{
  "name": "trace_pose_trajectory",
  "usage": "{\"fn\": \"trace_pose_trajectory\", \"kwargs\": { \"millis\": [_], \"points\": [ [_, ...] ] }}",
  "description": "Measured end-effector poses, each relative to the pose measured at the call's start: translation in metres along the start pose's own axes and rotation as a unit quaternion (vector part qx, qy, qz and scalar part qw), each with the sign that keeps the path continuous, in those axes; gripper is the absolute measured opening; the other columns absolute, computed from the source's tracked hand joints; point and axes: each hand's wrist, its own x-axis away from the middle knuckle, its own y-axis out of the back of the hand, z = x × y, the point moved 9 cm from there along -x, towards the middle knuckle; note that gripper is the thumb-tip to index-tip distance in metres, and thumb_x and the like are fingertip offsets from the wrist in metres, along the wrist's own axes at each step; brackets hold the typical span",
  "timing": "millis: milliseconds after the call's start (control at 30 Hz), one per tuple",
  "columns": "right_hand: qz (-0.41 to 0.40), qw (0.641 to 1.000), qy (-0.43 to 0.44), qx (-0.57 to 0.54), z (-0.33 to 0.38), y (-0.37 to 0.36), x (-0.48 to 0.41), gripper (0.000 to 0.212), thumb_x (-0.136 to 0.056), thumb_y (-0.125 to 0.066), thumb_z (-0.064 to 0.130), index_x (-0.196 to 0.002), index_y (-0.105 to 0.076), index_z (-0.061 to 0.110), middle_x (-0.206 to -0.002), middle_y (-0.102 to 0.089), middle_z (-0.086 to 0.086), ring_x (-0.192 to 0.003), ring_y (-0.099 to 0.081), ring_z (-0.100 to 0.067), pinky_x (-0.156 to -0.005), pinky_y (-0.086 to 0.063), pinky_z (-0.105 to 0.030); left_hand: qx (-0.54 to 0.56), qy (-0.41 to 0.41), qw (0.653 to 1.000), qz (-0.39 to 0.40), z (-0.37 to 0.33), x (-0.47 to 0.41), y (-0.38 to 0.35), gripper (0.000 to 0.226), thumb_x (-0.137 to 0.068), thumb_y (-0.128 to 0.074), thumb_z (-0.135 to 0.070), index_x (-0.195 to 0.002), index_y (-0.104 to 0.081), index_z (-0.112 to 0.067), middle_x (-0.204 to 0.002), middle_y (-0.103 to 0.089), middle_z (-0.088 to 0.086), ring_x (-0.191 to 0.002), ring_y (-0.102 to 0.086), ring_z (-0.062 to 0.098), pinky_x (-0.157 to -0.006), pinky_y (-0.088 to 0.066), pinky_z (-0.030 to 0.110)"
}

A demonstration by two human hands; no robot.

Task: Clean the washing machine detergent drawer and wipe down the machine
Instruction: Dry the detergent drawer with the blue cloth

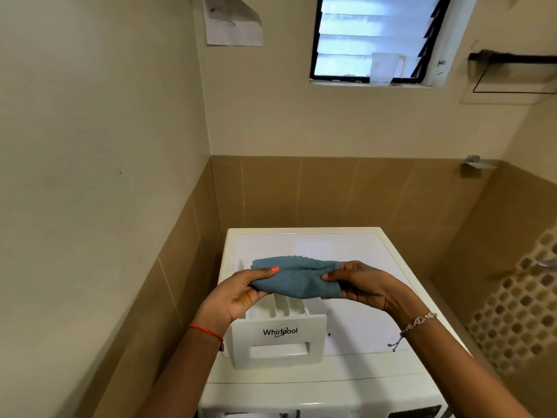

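A white washing machine (361,254) stands against the tiled back wall. Its white detergent drawer (278,342), marked Whirlpool, lies removed on the machine's top at the front left. Just above the drawer I hold a folded blue-grey cloth (297,279) stretched between both hands. My left hand (238,294) grips the cloth's left end with the thumb on top. My right hand (364,285) pinches its right end. The back compartments of the drawer are partly hidden by the cloth and my left hand.
Walls close in on the left and behind the machine. A louvred window (373,37) with a clear plastic jug (385,69) on its sill sits high up. A black towel rail (512,70) hangs at the upper right. A mosaic-tiled wall (518,312) lies to the right.
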Motion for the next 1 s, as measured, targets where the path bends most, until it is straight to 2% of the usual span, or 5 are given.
{"fn": "trace_pose_trajectory", "kwargs": {
  "millis": [200,367,600,833,1000],
  "points": [
    [-0.110,0.993,-0.030,0.008,-0.021,0.054,0.023,0.028,-0.086,-0.059,-0.003,-0.114,-0.058,-0.004,-0.106,-0.064,-0.019,-0.088,-0.066,-0.027,-0.067,-0.059,-0.028,-0.099,0.034,0.994,-0.030,0.026,-0.015,-0.019,0.020,-0.079,-0.063,0.008,-0.097,-0.058,0.001,-0.095,-0.064,0.016,-0.092,-0.061,0.029,-0.081,-0.049,0.042],
    [-0.136,0.988,-0.063,-0.045,-0.039,0.110,0.076,0.023,-0.085,-0.054,-0.010,-0.108,-0.055,-0.013,-0.097,-0.068,-0.022,-0.081,-0.070,-0.027,-0.069,-0.060,-0.035,-0.145,0.102,0.984,0.026,0.071,-0.025,-0.081,0.010,-0.081,-0.067,-0.006,-0.086,-0.065,0.002,-0.077,-0.072,0.015,-0.079,-0.065,0.030,-0.058,-0.059,0.043],
    [-0.220,0.966,-0.011,-0.135,-0.071,0.216,0.198,0.017,-0.090,-0.054,0.001,-0.103,-0.061,-0.006,-0.081,-0.072,-0.017,-0.062,-0.071,-0.026,-0.053,-0.059,-0.041,-0.266,0.096,0.952,0.119,0.166,-0.035,-0.213,0.018,-0.085,-0.064,-0.012,-0.093,-0.065,0.004,-0.094,-0.068,0.017,-0.083,-0.065,0.026,-0.055,-0.059,0.034],
    [-0.374,0.909,0.054,-0.175,-0.120,0.343,0.373,0.011,-0.090,-0.053,-0.001,-0.094,-0.062,-0.004,-0.060,-0.069,-0.007,-0.046,-0.064,-0.012,-0.050,-0.058,-0.032,-0.323,0.123,0.905,0.250,0.321,-0.003,-0.382,0.026,-0.087,-0.061,-0.015,-0.108,-0.062,0.001,-0.093,-0.067,0.012,-0.082,-0.064,0.020,-0.063,-0.059,0.032],
    [-0.495,0.835,0.109,-0.213,-0.160,0.409,0.509,0.014,-0.092,-0.049,-0.002,-0.088,-0.063,-0.001,-0.059,-0.069,-0.006,-0.048,-0.065,-0.012,-0.042,-0.051,-0.022,-0.337,0.183,0.847,0.368,0.439,0.048,-0.494,0.035,-0.083,-0.059,0.006,-0.117,-0.055,-0.004,-0.099,-0.064,0.010,-0.087,-0.062,0.019,-0.072,-0.057,0.034]
  ]
}}
